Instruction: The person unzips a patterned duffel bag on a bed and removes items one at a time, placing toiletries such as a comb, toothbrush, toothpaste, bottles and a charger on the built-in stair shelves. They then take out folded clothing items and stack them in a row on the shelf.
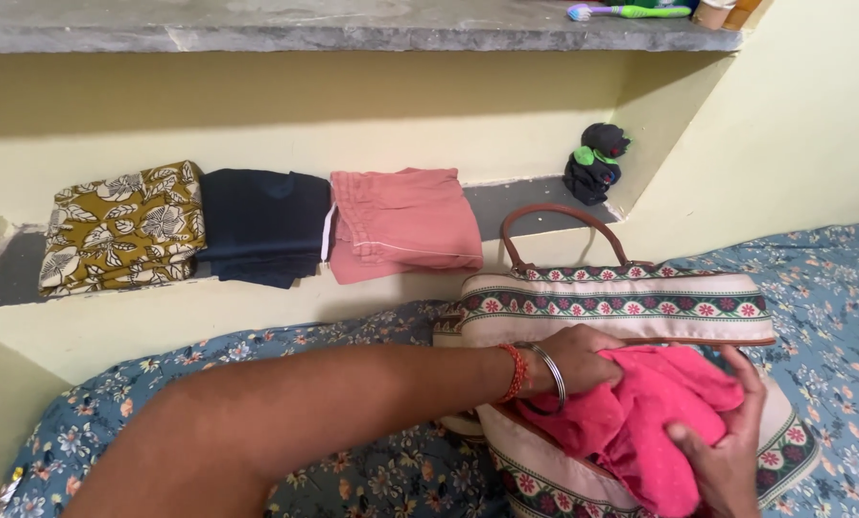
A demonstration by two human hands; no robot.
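Single head-worn view, steeply downward, close over bed [832, 288]

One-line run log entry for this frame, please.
left hand: grips pink cloth | right hand: grips same cloth | cloth: at open patterned bag | shelf: three folded garments

Pink cloth [640, 412]: soft, matt, finely dotted weave. Bag [621, 305]: woven patterned fabric, smooth brown leather-like handle. Shelf [353, 34]: rough grey stone.
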